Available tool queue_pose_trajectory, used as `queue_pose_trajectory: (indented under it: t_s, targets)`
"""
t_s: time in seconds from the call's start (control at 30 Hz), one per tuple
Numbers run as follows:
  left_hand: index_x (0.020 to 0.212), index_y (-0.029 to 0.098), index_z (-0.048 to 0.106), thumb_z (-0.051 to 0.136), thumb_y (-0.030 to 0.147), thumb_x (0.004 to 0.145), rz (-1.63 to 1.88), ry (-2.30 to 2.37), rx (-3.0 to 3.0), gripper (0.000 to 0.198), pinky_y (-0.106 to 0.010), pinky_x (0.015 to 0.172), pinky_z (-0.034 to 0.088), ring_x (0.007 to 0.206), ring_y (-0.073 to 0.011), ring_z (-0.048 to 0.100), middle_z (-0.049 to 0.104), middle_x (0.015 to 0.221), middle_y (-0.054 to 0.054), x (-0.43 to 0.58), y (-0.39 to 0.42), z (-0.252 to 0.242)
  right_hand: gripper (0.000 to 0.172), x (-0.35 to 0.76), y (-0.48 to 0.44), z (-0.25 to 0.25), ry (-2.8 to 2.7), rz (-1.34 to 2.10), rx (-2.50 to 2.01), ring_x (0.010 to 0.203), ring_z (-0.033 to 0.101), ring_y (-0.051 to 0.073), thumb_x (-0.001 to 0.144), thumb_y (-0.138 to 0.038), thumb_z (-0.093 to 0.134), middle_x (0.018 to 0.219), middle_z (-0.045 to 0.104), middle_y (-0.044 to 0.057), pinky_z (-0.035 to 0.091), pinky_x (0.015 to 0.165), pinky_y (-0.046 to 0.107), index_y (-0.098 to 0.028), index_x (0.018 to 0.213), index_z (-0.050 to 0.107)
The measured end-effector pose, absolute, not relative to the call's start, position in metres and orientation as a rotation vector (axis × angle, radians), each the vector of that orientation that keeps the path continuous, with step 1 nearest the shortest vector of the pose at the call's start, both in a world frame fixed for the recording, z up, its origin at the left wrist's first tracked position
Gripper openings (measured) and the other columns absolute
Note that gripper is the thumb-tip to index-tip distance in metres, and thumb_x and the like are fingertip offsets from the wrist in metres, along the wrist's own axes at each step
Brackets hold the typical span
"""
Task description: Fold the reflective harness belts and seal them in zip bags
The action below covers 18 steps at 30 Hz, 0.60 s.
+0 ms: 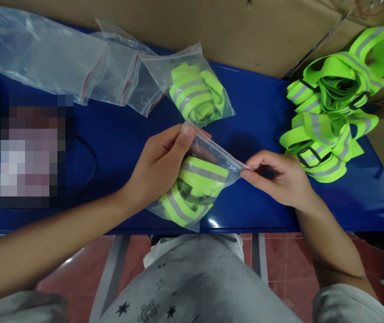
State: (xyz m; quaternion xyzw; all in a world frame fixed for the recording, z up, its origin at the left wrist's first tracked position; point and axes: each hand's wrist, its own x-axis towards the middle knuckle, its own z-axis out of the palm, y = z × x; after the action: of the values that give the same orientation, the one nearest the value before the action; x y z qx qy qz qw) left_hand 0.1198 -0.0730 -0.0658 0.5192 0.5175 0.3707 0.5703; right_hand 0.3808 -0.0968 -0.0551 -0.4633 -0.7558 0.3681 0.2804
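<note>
A clear zip bag holding a folded neon-yellow reflective strap lies at the near edge of the blue table. My left hand grips the bag's upper left end, thumb on top of the zip edge. At the bag's right corner my right hand pinches the same zip edge between thumb and fingertips. Both hands are closed on the bag.
A second filled zip bag lies just behind. Empty clear bags are heaped at the back left. Loose neon straps with black buckles are piled at the right. Cardboard boxes stand behind; a blurred patch covers the left.
</note>
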Motion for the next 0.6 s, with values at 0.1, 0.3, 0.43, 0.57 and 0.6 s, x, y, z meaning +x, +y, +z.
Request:
queue_pose_trajectory:
  t_s: [0.1, 0.3, 0.43, 0.57, 0.6]
  targets:
    - [0.102, 0.024, 0.076, 0.053, 0.059, 0.104, 0.903, 1.21, 1.212, 0.042, -0.025, 0.073, 0.056, 0.08, -0.0165, 0.072, 0.079, 0.089, -0.002, 0.1191, -0.0721, -0.0679, 0.009, 0.3812, -0.0982, -0.0561, -2.05, 0.814, -1.262, 0.062, 0.065, 0.01, 0.094, -0.03, 0.077, 0.077, 0.075, -0.002, 0.048, 0.055, 0.023, -0.023, 0.09, 0.074]
    - [0.104, 0.023, 0.077, 0.051, 0.057, 0.105, 0.876, 1.244, 1.245, 0.042, -0.025, 0.077, 0.057, 0.081, -0.017, 0.071, 0.079, 0.088, -0.002, 0.1217, -0.0733, -0.0614, 0.011, 0.3772, -0.1002, -0.0554, -2.061, 0.767, -1.207, 0.058, 0.061, 0.009, 0.094, -0.023, 0.076, 0.072, 0.071, -0.003, 0.044, 0.052, 0.023, -0.023, 0.085, 0.069]
    - [0.107, 0.024, 0.076, 0.051, 0.059, 0.104, 0.85, 1.202, 1.228, 0.043, -0.025, 0.073, 0.057, 0.078, -0.0173, 0.072, 0.079, 0.085, -0.002, 0.1224, -0.0754, -0.0599, 0.01, 0.3754, -0.1002, -0.0577, -2.058, 0.824, -1.2, 0.061, 0.06, 0.009, 0.093, -0.02, 0.072, 0.073, 0.068, -0.004, 0.046, 0.057, 0.022, -0.023, 0.086, 0.065]
    - [0.107, 0.024, 0.077, 0.052, 0.059, 0.104, 0.823, 1.204, 1.246, 0.043, -0.024, 0.069, 0.056, 0.075, -0.0167, 0.071, 0.079, 0.085, -0.002, 0.1222, -0.0764, -0.0605, 0.011, 0.3731, -0.1016, -0.0595, -2.049, 0.854, -1.214, 0.06, 0.056, 0.008, 0.093, -0.019, 0.07, 0.072, 0.064, -0.005, 0.044, 0.055, 0.021, -0.022, 0.086, 0.062]
    - [0.107, 0.024, 0.077, 0.052, 0.058, 0.104, 0.816, 1.201, 1.249, 0.042, -0.024, 0.069, 0.056, 0.075, -0.0163, 0.071, 0.079, 0.085, -0.002, 0.1222, -0.0763, -0.0605, 0.012, 0.3724, -0.1021, -0.0596, -2.048, 0.859, -1.216, 0.059, 0.055, 0.007, 0.093, -0.019, 0.069, 0.071, 0.063, -0.005, 0.043, 0.054, 0.021, -0.022, 0.085, 0.061]
